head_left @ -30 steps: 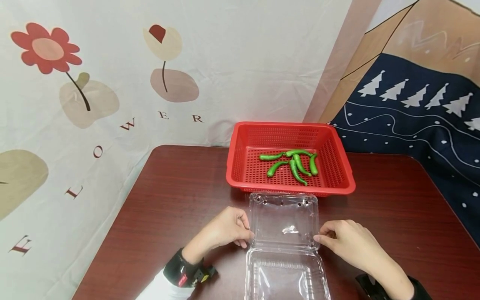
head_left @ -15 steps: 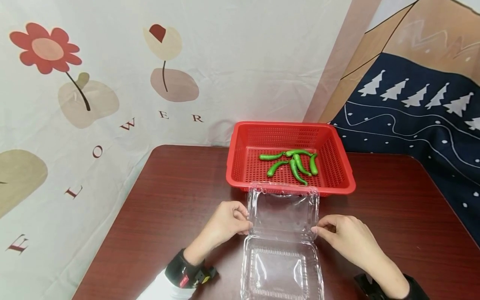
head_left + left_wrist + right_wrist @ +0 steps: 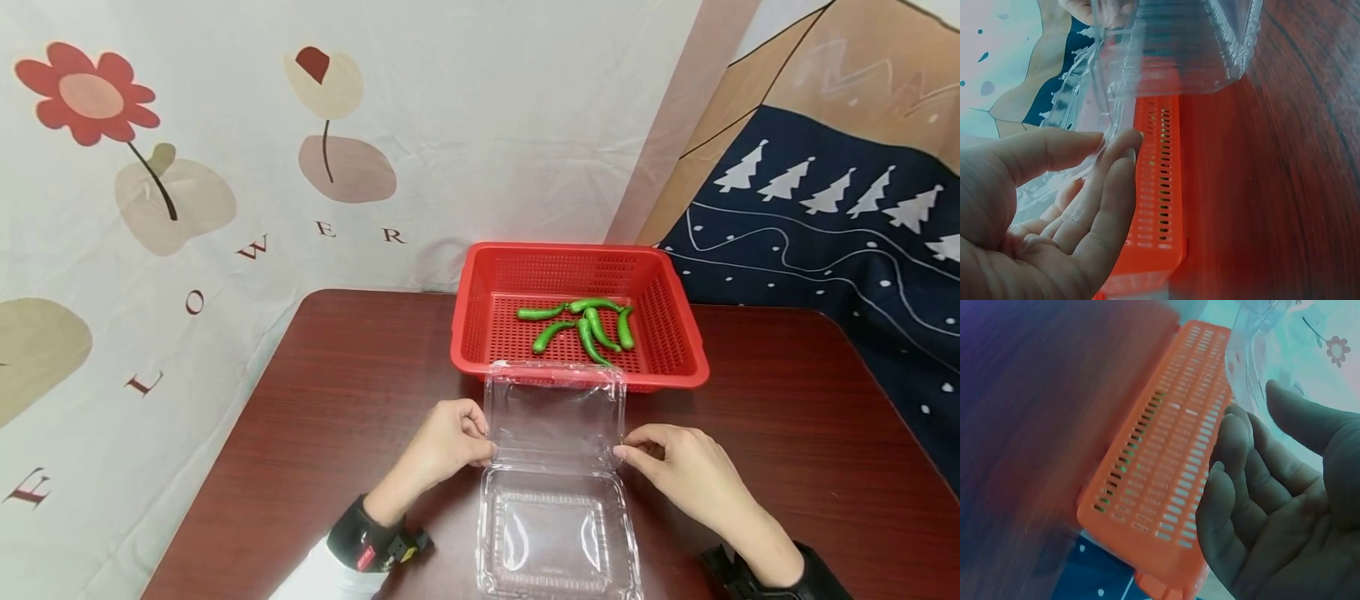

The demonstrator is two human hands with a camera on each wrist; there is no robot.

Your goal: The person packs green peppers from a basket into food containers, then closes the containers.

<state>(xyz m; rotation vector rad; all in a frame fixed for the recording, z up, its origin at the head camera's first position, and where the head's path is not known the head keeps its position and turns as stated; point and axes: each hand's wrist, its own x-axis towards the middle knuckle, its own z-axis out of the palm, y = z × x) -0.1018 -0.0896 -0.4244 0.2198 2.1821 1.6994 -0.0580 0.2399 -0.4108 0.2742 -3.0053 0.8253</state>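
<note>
- On the wooden tabletop [image 3: 360, 367], in front of the red basket [image 3: 476, 325], the clear clamshell container [image 3: 555, 477] stands unclosed, its lid [image 3: 555, 421] tilted up.
- Left hand [image 3: 452, 440] and right hand [image 3: 684, 468] pinch opposite lid edges.
- Nothing shows inside the base [image 3: 553, 542] yet; the green chili peppers [image 3: 602, 330] lie in the basket.

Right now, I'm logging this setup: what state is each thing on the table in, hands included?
Lid: swung open, clear; contact with the basket unclear
Base: uncovered, face up, joined to the lid
Basket: upright, open-topped, holding peppers
Peppers: green, six visible, lying loose
Left hand: pinching the lid's left edge
Right hand: pinching the lid's right edge
</note>
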